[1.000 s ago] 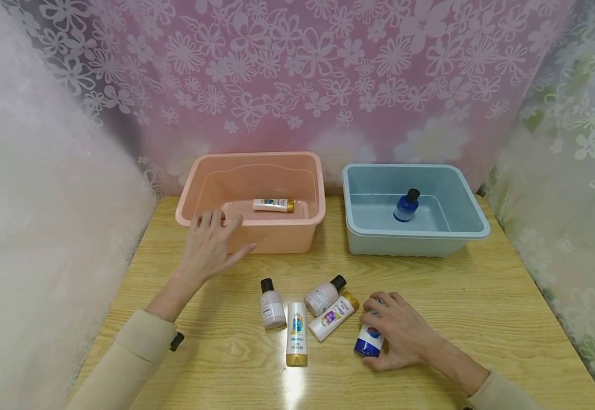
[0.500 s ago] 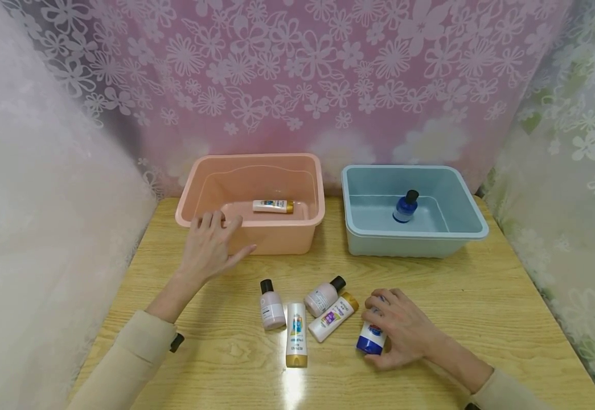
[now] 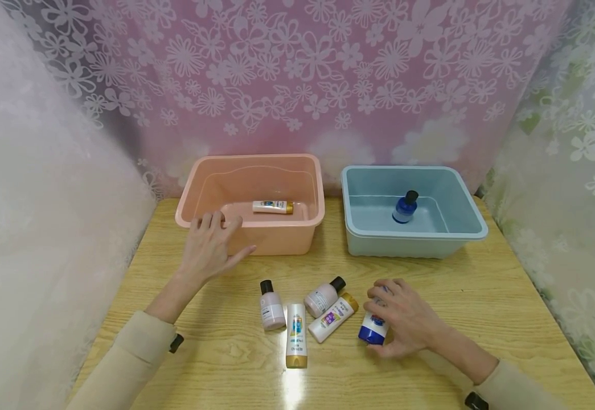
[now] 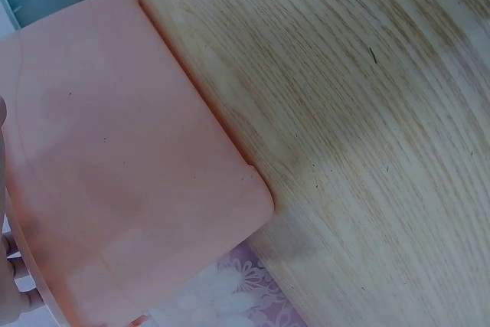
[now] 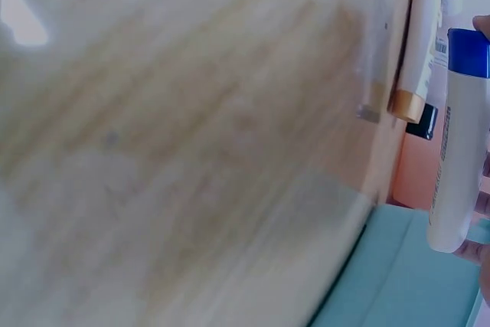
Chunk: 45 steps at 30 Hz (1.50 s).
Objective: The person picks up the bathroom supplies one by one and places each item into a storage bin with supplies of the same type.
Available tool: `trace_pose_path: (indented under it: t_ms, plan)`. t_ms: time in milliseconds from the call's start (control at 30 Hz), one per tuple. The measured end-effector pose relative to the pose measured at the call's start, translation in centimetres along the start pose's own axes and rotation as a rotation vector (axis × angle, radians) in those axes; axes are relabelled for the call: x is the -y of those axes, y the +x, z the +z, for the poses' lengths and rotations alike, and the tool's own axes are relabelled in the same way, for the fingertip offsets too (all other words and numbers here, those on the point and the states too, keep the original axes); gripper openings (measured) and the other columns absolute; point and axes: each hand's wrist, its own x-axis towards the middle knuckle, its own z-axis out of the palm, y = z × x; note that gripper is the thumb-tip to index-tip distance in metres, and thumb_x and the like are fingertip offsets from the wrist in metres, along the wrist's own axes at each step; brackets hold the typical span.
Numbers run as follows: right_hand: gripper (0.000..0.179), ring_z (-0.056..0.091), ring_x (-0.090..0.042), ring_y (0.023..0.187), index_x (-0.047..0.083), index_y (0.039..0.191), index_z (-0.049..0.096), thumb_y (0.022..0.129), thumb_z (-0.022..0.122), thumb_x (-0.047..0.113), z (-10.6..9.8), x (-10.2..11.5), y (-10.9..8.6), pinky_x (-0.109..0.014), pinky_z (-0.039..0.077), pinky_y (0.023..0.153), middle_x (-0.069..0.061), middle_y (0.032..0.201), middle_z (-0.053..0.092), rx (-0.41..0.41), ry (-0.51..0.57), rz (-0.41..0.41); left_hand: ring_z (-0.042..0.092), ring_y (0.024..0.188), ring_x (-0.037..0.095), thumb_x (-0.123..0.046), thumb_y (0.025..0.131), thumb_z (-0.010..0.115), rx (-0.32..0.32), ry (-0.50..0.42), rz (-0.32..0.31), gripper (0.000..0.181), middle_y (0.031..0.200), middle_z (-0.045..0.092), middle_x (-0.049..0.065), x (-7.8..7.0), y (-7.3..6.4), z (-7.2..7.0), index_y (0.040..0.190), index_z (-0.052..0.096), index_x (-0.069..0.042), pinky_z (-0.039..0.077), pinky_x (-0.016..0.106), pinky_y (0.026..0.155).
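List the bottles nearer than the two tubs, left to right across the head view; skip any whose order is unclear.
Black-capped pink bottle, gold-capped white bottle, blue-capped white bottle in the right hand.

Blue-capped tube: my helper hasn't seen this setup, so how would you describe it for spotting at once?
On the table, find the blue tub. Nearer the person, the right hand holds the blue-capped tube. Its cap colour sets it apart: to its left lie gold-capped tubes and pale bottles with black caps.
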Motion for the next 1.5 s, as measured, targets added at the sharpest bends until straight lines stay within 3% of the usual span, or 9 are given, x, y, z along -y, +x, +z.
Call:
trace_pose_path:
  t_ms: [367, 533, 567, 600, 767, 833, 1033, 1200, 1500]
  plan:
    - [0.076, 0.063, -0.031, 0.108, 0.023, 0.106, 0.067, 0.058, 0.079, 0.080, -1.0, -1.3, 1.2, -0.054, 0.055, 0.084, -0.004, 0.110, 0.066, -0.045, -0.043, -0.059, 0.055, 0.086, 0.038, -0.075, 0.086, 0.058, -0.016, -0.014, 0.004, 0.072, 0.096, 0.059, 0.018, 0.0, 0.0, 0.1, 0.121, 0.057, -0.012, 0.045, 0.048, 0.076]
    - [0.075, 0.063, -0.033, 0.110, 0.023, 0.106, 0.067, 0.059, 0.079, 0.080, -1.4, -1.7, 1.8, -0.055, 0.055, 0.086, -0.004, 0.111, 0.066, -0.040, -0.037, -0.069, 0.055, 0.087, 0.039, -0.085, 0.097, 0.024, -0.033, -0.018, 0.001, 0.084, 0.094, 0.058, 0.018, 0.0, 0.0, 0.2, 0.120, 0.058, -0.012, 0.046, 0.049, 0.076]
    - [0.074, 0.063, -0.032, 0.110, 0.023, 0.106, 0.067, 0.060, 0.079, 0.079, -1.5, -1.8, 1.9, -0.055, 0.054, 0.087, -0.004, 0.111, 0.066, -0.041, -0.038, -0.072, 0.055, 0.087, 0.039, -0.085, 0.097, 0.023, -0.032, -0.021, -0.001, 0.084, 0.094, 0.057, 0.017, 0.0, 0.0, 0.1, 0.120, 0.058, -0.012, 0.046, 0.049, 0.077]
    - [0.074, 0.063, -0.032, 0.110, 0.023, 0.106, 0.067, 0.060, 0.079, 0.079, -1.5, -1.9, 2.1, -0.055, 0.054, 0.087, -0.004, 0.111, 0.066, -0.043, -0.041, -0.076, 0.055, 0.088, 0.039, -0.085, 0.097, 0.024, -0.031, -0.021, -0.003, 0.084, 0.094, 0.057, 0.017, 0.0, 0.0, 0.1, 0.120, 0.058, -0.012, 0.046, 0.049, 0.077]
    - [0.073, 0.062, -0.031, 0.109, 0.023, 0.104, 0.067, 0.060, 0.077, 0.080, -1.9, -2.4, 2.7, -0.055, 0.053, 0.086, -0.004, 0.110, 0.067, -0.057, -0.067, -0.102, 0.055, 0.088, 0.039, -0.073, 0.084, 0.064, -0.023, -0.032, -0.004, 0.071, 0.096, 0.057, 0.018, 0.0, 0.1, 0.0, 0.119, 0.058, -0.012, 0.047, 0.050, 0.077]
    - [0.074, 0.062, -0.032, 0.109, 0.022, 0.104, 0.067, 0.059, 0.077, 0.081, -2.1, -2.5, 2.9, -0.054, 0.053, 0.086, -0.004, 0.110, 0.067, -0.058, -0.080, -0.112, 0.055, 0.088, 0.039, -0.071, 0.081, 0.069, -0.017, -0.026, -0.003, 0.071, 0.096, 0.058, 0.018, 0.0, 0.1, 0.0, 0.120, 0.059, -0.013, 0.047, 0.050, 0.077]
    - [0.074, 0.062, -0.033, 0.109, 0.022, 0.104, 0.066, 0.059, 0.076, 0.080, -3.0, -2.9, 3.6, -0.055, 0.054, 0.086, -0.005, 0.110, 0.067, -0.057, -0.108, -0.129, 0.055, 0.087, 0.037, -0.074, 0.084, 0.062, -0.001, -0.003, 0.006, 0.071, 0.095, 0.058, 0.017, 0.1, 0.0, 0.0, 0.121, 0.059, -0.013, 0.048, 0.049, 0.077]
    - [0.072, 0.062, -0.032, 0.109, 0.022, 0.104, 0.065, 0.066, 0.067, 0.083, -3.4, -3.5, 4.1, -0.054, 0.054, 0.086, -0.004, 0.109, 0.068, -0.075, -0.125, -0.145, 0.055, 0.087, 0.037, -0.072, 0.083, 0.066, 0.001, -0.007, 0.006, 0.070, 0.095, 0.057, 0.017, 0.1, 0.0, 0.0, 0.121, 0.059, -0.013, 0.047, 0.049, 0.077]
    - [0.070, 0.062, -0.033, 0.107, 0.021, 0.103, 0.066, 0.069, 0.064, 0.083, -4.2, -4.3, 5.1, -0.053, 0.055, 0.084, -0.006, 0.107, 0.069, -0.089, -0.148, -0.171, 0.055, 0.089, 0.037, -0.074, 0.085, 0.064, 0.010, -0.006, 0.001, 0.070, 0.096, 0.058, 0.017, 0.0, 0.0, 0.0, 0.121, 0.058, -0.014, 0.048, 0.049, 0.078]
